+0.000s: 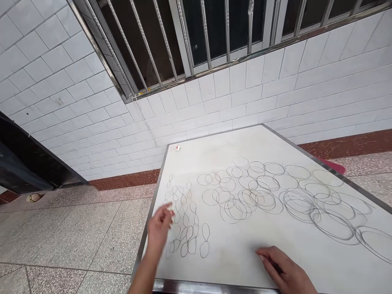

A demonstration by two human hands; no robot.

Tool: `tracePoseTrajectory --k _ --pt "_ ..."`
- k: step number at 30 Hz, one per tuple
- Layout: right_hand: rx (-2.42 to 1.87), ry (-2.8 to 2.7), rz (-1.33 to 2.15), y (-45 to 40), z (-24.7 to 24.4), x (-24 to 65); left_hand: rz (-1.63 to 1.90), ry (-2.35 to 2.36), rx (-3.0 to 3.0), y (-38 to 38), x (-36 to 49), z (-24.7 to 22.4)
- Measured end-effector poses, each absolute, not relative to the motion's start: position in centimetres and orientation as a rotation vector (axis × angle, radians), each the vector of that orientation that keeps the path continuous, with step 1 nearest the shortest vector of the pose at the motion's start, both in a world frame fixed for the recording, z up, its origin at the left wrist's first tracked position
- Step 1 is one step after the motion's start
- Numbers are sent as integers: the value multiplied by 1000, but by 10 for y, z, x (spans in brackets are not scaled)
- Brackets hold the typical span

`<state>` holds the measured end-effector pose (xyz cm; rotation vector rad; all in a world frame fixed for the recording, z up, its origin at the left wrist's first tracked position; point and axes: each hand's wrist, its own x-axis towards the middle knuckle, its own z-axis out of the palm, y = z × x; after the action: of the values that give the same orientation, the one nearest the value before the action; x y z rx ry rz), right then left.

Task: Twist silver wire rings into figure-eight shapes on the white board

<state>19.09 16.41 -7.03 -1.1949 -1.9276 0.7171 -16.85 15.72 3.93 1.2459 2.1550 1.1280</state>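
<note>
Many thin dark loops, perhaps wire or cord, lie flat on a white tabletop. Round, overlapping loops spread across its middle and right. On the left, smaller loops cross at the waist like figure eights. My left hand hovers over these, fingers apart with the index stretched forward; nothing shows in it. Close to the table's front, my right hand has its thumb and index finger pressed together at the tips. Whether anything thin is between them I cannot make out.
A grey metal edge frames the table. A small white and red object sits at its far left corner. Behind stand a white tiled wall and a barred window. Speckled floor extends left; a pink object shows beyond the right edge.
</note>
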Motion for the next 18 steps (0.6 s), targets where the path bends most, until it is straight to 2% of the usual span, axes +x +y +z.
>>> tracePoseTrajectory --k 5,7,12,18 --pt "-1178 -1901 729 161 -64 191 1271 1807 1264 42 -88 -54" --pt "-1175 -1907 728 159 -63 190 1235 1748 1326 18 -69 -75" --pt "-1155 -1934 698 157 -66 188 930 1680 1892 -5 -73 -76" --pt "-1189 -1996 646 159 -70 187 745 1800 2230 -14 -103 -86"
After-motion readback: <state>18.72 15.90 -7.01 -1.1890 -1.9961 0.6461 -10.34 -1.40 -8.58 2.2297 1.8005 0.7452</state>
